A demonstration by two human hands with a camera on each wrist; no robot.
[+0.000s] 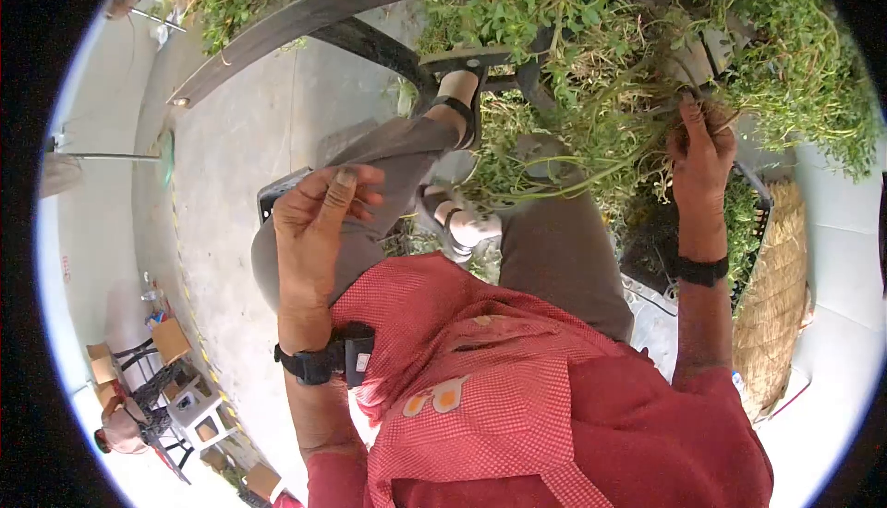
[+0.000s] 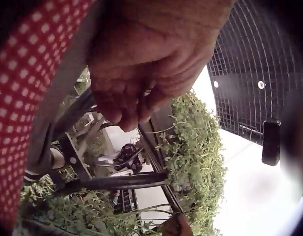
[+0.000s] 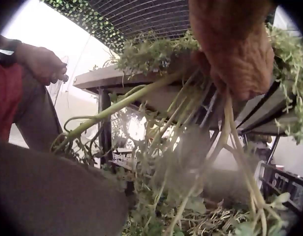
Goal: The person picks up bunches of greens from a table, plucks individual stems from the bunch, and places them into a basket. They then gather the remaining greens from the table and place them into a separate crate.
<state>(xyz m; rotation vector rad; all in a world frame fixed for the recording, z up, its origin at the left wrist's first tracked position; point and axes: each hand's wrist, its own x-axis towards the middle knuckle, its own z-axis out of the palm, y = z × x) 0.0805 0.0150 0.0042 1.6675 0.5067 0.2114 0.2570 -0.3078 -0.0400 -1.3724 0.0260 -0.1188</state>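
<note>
Presently gripping stems (image 3: pixel 229 112) with the right hand (image 1: pixel 704 152) near the table edge (image 3: pixel 99 79). Holding the left hand (image 1: pixel 314 221) loosely curled beside wide floor (image 1: pixel 226 184).

Head view bright, edges fisheye-curved; left wrist view partly glaring white, left hand (image 2: pixel 151 61) shadowed.
</note>
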